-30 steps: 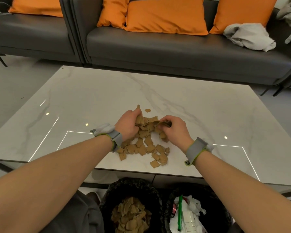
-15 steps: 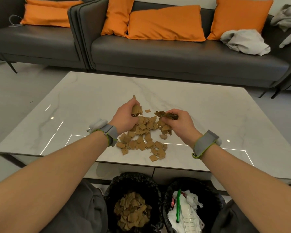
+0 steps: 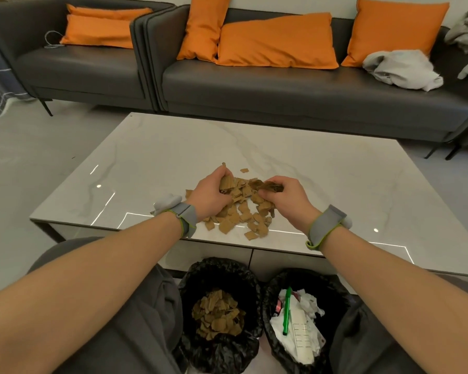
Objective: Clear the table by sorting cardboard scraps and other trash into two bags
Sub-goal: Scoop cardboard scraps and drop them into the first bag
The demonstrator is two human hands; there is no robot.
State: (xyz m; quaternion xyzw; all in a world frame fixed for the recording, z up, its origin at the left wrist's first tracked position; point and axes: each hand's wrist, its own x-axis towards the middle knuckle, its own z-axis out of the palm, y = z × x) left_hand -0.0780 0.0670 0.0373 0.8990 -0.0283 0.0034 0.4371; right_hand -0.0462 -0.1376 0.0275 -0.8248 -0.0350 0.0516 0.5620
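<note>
A pile of brown cardboard scraps lies near the front edge of the white marble table. My left hand grips a handful of scraps at the pile's left side. Opposite it, my right hand holds more scraps at the right side. Below the table edge, between my knees, stand two black bags. The left bag holds cardboard scraps. The right bag holds white paper, a green pen and other trash.
A dark grey sofa with orange cushions stands behind the table, a grey cloth on its right end. A second sofa section stands at the left. One scrap lies apart behind the pile.
Both hands have closed on scraps and lifted a little from the pile. The camera has tilted up, showing more of the sofa.
</note>
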